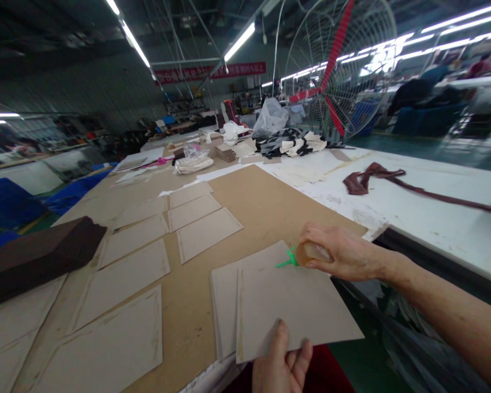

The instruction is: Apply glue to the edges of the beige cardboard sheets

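My right hand (337,252) is wrapped round an amber glue bottle (310,253) with a green nozzle, tilted so its tip points down and left over the far edge of a greyish-beige panel (290,305). At the panel's near edge, my left hand (280,363) grips it with the thumb on top. A glue line runs along the panel's left edge. Beneath it lie more panels (224,305), overlapping it on the left. Whether the nozzle touches the surface I cannot tell.
Glue-edged panels (125,308) lie in rows on the brown board (253,191) to the left. Dark brown folded material (45,256) is at far left. A brown strip (360,180) lies on the white table (445,174). A large fan (323,90) stands behind.
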### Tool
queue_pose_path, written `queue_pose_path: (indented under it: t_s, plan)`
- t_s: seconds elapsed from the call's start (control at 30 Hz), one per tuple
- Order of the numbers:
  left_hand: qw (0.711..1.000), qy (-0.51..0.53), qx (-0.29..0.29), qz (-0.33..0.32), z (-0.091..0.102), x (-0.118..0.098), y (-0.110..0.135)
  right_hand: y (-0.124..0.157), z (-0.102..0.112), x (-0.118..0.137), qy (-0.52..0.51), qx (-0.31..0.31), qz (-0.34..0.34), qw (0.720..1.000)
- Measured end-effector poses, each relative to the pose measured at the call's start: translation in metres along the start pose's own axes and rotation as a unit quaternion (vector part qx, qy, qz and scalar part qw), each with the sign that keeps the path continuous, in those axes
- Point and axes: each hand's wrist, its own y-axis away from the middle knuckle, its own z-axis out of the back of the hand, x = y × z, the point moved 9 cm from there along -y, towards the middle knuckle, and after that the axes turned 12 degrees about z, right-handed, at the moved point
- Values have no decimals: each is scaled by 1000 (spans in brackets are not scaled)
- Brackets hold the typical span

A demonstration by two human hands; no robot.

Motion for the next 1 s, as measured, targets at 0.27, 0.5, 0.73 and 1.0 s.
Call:
queue_pose_path:
  t_s: [0.27, 0.5, 0.73, 1.0]
  plan:
    - [1000, -4, 8, -3, 0, -2, 1, 62, 29, -35, 38, -27, -86, 995]
    - [1000, -14, 6, -11, -1, -4, 1, 56, 20, -28, 46, -34, -83, 995]
    - [1000, -12, -8, -10, 1, -5, 3, 57, 22, -31, 35, -32, -78, 996]
    - [999, 0, -12, -30, 13, -9, 2, 75, 22, -37, 39, -55, -83, 994]
